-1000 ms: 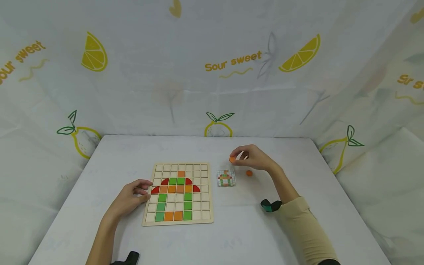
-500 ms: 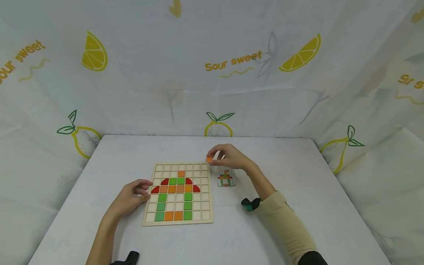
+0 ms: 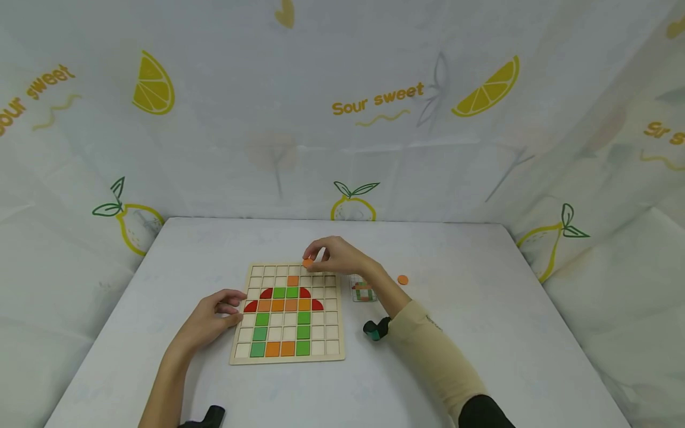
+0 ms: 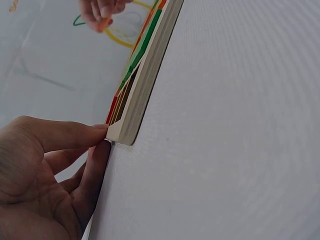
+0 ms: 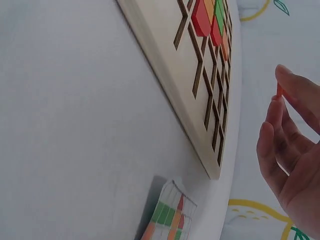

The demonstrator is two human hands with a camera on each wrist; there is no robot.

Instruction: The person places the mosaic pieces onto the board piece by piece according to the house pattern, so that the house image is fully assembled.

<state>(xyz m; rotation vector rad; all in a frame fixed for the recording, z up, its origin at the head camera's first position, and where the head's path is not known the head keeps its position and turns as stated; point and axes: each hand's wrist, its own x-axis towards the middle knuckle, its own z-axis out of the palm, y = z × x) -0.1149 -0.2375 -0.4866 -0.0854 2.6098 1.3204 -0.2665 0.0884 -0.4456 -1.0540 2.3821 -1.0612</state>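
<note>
My right hand (image 3: 339,255) is above the far edge of the wooden grid board (image 3: 326,318), pinching an orange disc (image 3: 307,263) between thumb and fingertips. The right wrist view shows this disc (image 5: 279,90) edge-on, held apart from the board. My left hand (image 3: 214,318) rests at the board's left edge, with thumb and fingertips touching its side; the thumb (image 4: 75,135) lies straight in the left wrist view. Green, orange and red pieces sit in the board's cells, the red ones with rounded sides. A second orange disc (image 3: 403,279) lies on the table to the right.
Right of the board lies a small pattern card (image 3: 363,291), partly covered by my right forearm in the head view. The white table (image 3: 460,255) meets a hanging white cloth (image 3: 214,148) with lemon prints at the back.
My right hand has carried the orange disc leftward, from above the pattern card to the board's far edge. My left hand and the pieces on the board have stayed put.
</note>
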